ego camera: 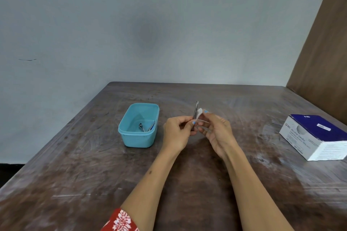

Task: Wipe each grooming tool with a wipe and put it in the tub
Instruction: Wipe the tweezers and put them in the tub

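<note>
Currently left hand (177, 131) pinches the lower end of a slim metal tweezers-like tool (195, 111), long axis near vertical, tip pointing up and away, held above mid-table; right hand (216, 127) pinches a white wipe (199, 113) against the tool's shaft. Teal tub (138, 137) sits left of the hands, near but apart, with metal tools (141, 127) already inside. Open wooden table (187, 184) lies in front and behind; alcohol swabs box (317, 135) sits well apart at the right edge.
</note>
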{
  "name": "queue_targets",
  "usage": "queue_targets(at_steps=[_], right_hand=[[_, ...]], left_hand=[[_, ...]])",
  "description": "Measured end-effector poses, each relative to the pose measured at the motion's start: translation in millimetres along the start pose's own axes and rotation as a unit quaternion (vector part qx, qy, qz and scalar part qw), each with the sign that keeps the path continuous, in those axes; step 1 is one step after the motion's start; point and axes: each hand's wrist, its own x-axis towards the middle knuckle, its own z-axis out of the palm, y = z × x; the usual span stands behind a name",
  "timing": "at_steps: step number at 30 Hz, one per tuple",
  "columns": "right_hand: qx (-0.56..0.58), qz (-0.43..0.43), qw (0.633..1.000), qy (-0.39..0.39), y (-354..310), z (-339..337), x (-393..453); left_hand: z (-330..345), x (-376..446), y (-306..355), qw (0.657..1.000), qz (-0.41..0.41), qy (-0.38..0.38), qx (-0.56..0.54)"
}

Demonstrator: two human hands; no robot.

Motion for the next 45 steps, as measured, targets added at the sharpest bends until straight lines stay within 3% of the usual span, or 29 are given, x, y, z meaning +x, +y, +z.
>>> queue_targets(at_steps=[10, 15, 21, 29, 37, 45], right_hand=[[-0.137, -0.07, 0.988, 0.005, 10, -5, 6], [-0.097, -0.097, 0.989, 0.049, 7, -3, 6], [-0.185, -0.132, 0.973, 0.044, 11, -3, 6], [-0.136, -0.116, 0.982, 0.056, 9, -3, 7], [-0.131, -0.069, 0.989, 0.03, 5, -2, 4], [-0.132, -0.04, 0.99, 0.021, 3, -3, 3]], left_hand=[[1, -1, 0, 0.999, 0.002, -0.005, 0.039], [5, -4, 2, 0.998, -0.034, -0.047, 0.038], [3, -3, 2, 0.999, -0.042, -0.015, 0.016], [5, -5, 4, 0.996, -0.057, -0.061, 0.012], [3, -4, 5, 0.998, -0.055, -0.032, 0.0], [0, -3, 6, 0.997, -0.052, -0.05, -0.001]])
